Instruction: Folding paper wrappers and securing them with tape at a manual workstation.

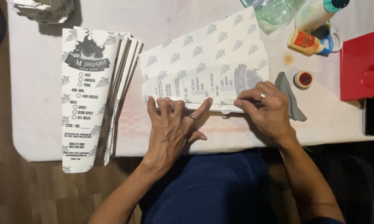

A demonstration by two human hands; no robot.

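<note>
A white printed paper sheet (207, 58) lies on the white table (37, 103), its near edge folded over into a long flap. My left hand (174, 124) presses fingertips flat along the folded edge at the left. Pinching and pressing the same fold at the right end is my right hand (265, 108), with a ring on one finger. Both hands touch the paper; neither lifts it.
A stack of finished printed paper sleeves (95, 95) lies at the left, overhanging the table edge. A grey cloth (288, 93), a small red-lidded jar (304, 79), a glue bottle (305, 41), a red box (361, 64) and a plastic bag (274, 12) sit at the right.
</note>
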